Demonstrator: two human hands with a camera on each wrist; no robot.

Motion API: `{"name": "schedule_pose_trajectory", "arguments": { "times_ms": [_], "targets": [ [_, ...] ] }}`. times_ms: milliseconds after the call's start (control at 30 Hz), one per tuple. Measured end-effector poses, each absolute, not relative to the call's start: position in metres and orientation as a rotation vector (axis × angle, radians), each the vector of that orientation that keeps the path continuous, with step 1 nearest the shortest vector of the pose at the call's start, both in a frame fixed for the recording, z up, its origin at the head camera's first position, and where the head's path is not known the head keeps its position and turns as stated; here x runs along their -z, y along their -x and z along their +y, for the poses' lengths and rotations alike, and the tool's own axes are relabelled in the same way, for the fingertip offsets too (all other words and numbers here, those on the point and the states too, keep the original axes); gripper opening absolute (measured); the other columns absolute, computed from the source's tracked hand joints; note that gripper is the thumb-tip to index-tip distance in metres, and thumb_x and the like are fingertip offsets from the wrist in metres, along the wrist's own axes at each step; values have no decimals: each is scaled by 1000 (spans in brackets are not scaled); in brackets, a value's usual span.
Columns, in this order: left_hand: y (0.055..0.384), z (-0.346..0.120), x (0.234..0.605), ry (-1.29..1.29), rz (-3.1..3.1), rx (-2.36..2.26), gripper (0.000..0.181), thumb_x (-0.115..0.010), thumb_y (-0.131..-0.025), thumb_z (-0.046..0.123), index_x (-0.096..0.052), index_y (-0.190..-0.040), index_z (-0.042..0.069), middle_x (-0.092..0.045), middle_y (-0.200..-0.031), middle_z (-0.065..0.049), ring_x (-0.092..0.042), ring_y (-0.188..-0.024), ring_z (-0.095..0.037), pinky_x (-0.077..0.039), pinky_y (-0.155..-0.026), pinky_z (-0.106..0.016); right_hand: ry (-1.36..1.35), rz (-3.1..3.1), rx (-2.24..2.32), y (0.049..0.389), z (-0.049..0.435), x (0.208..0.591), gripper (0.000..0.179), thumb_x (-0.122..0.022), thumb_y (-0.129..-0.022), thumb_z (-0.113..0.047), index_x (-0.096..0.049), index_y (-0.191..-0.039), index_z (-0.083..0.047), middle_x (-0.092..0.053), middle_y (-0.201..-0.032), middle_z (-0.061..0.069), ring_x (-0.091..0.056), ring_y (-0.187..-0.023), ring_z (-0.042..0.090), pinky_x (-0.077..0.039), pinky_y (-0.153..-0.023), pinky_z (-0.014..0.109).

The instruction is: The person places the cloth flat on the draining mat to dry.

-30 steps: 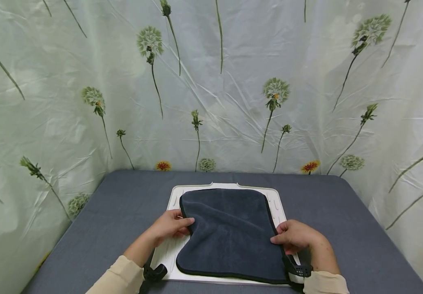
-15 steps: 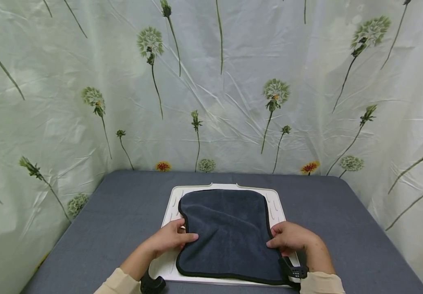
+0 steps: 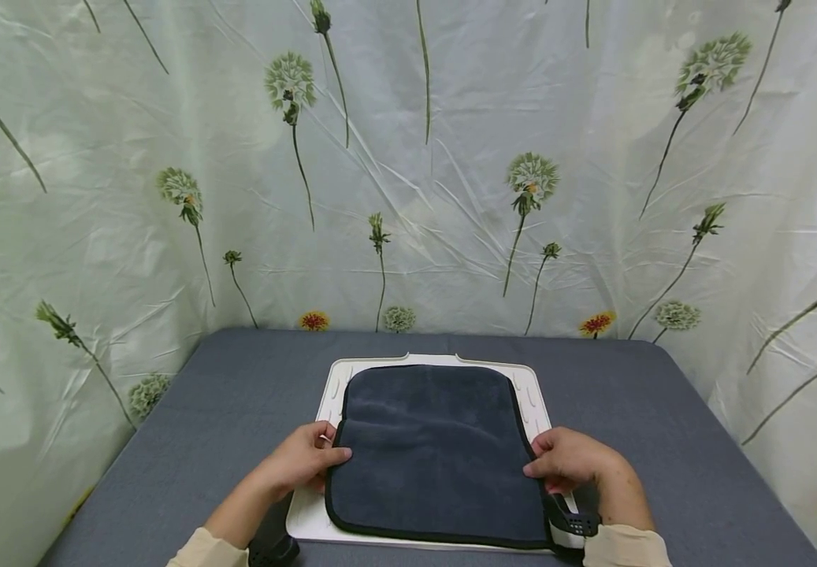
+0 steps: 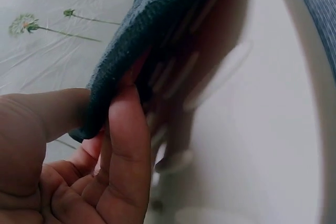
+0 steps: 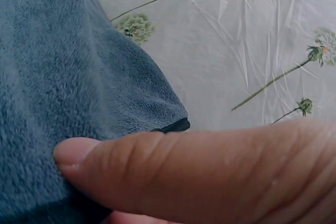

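Observation:
A dark blue-grey plush cloth (image 3: 436, 465) with black edging is spread over a white board (image 3: 309, 516) that has raised ridges. My left hand (image 3: 309, 457) pinches the cloth's left edge, thumb on top and fingers underneath. In the left wrist view that cloth edge (image 4: 113, 61) is lifted above the white board (image 4: 257, 129). On the opposite side my right hand (image 3: 571, 461) pinches the right edge. The right wrist view shows its thumb (image 5: 131, 161) lying on the fuzzy top, with the fingers mostly hidden below.
The board lies on a table with a grey cloth cover (image 3: 252, 378). Behind and around the table hangs a pale curtain (image 3: 436, 197) printed with dandelions. Black wrist straps (image 3: 571, 520) and cream sleeves (image 3: 624, 545) show at the wrists.
My left hand first slid inward and nearer, then drew the cloth's left edge outward to the left. The left-side creases have flattened. The right hand moved slightly inward, then back out.

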State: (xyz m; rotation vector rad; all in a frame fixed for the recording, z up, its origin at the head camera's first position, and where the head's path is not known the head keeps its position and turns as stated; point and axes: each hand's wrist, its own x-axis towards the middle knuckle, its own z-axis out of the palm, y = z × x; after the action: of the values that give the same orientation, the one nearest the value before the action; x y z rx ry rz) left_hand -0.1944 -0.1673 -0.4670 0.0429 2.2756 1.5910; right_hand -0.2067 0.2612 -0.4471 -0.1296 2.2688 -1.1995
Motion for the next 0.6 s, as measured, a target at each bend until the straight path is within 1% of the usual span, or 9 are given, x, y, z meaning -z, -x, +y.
{"name": "schedule_pose_trajectory", "arguments": {
  "times_ms": [233, 400, 500, 600],
  "targets": [
    [187, -176, 463, -51, 2307, -1539, 28, -75, -91, 15, -51, -96, 2, -53, -69, 1, -54, -49, -10, -51, -45, -25, 147, 2268, 1221, 210, 256, 449, 30, -75, -88, -10, -49, -74, -13, -51, -58, -1, -54, -49, 8, -49, -48, 19],
    [183, -178, 460, -65, 2311, -1506, 28, -76, -91, 16, -51, -95, 3, -53, -69, 1, -55, -49, -10, -51, -46, -25, 151, 2270, 1234, 210, 253, 450, 30, -75, -88, -9, -49, -74, -14, -52, -58, -1, -55, -49, 8, -50, -48, 20],
    [183, -179, 461, -66, 2289, -1504, 27, -75, -91, 16, -52, -96, 3, -53, -69, 2, -56, -51, -10, -52, -48, -24, 141, 2263, 1241, 211, 253, 451, 28, -75, -89, -10, -51, -75, -13, -52, -58, -1, -55, -50, 9, -50, -48, 21],
    [185, -179, 465, -55, 2200, -1556, 27, -73, -93, 18, -53, -99, 1, -60, -74, 0, -63, -59, -11, -55, -53, -27, 121, 2279, 1254, 212, 251, 454, 25, -75, -90, -15, -54, -78, -11, -51, -60, -2, -53, -51, 9, -50, -49, 21]
  ]
}}
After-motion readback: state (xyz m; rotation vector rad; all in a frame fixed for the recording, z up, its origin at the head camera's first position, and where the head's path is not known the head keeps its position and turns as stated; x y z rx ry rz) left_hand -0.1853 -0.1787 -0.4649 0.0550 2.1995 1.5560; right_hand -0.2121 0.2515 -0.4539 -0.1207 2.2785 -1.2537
